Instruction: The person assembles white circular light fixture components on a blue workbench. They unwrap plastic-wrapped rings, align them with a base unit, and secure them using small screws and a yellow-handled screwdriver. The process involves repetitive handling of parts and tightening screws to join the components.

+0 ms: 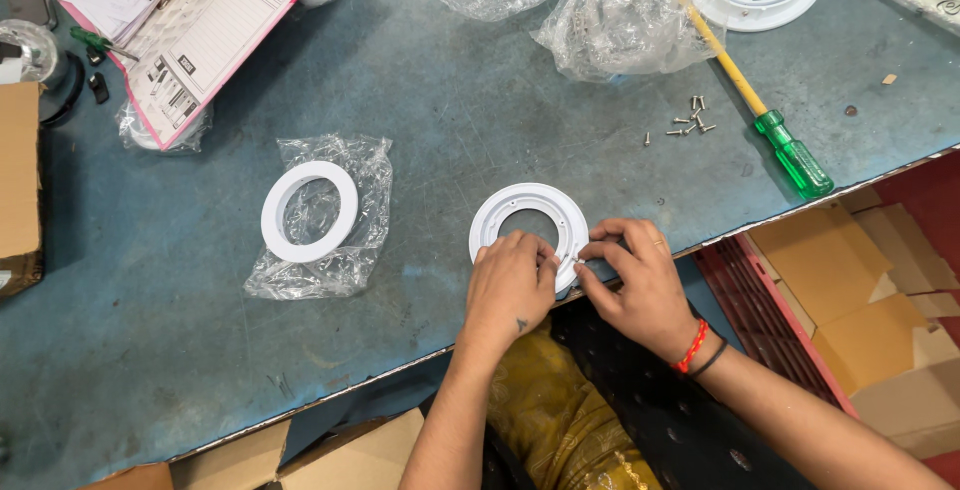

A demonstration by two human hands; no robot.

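On the bench (180,350), a white ring (309,211) lies on its plastic bag (320,218). Your left hand (510,280) presses curled fingers onto the white ring frame (530,212) at the near edge. Your right hand (632,275) pinches its rim. Loose screws (685,125) and a green-handled screwdriver (760,100) lie beyond.

Ahead of you: clear crumpled plastic bags (610,20) at the counter's far edge, another clear bag (345,250) at centre-left, a pink-edged white printed carton (215,35) far left.
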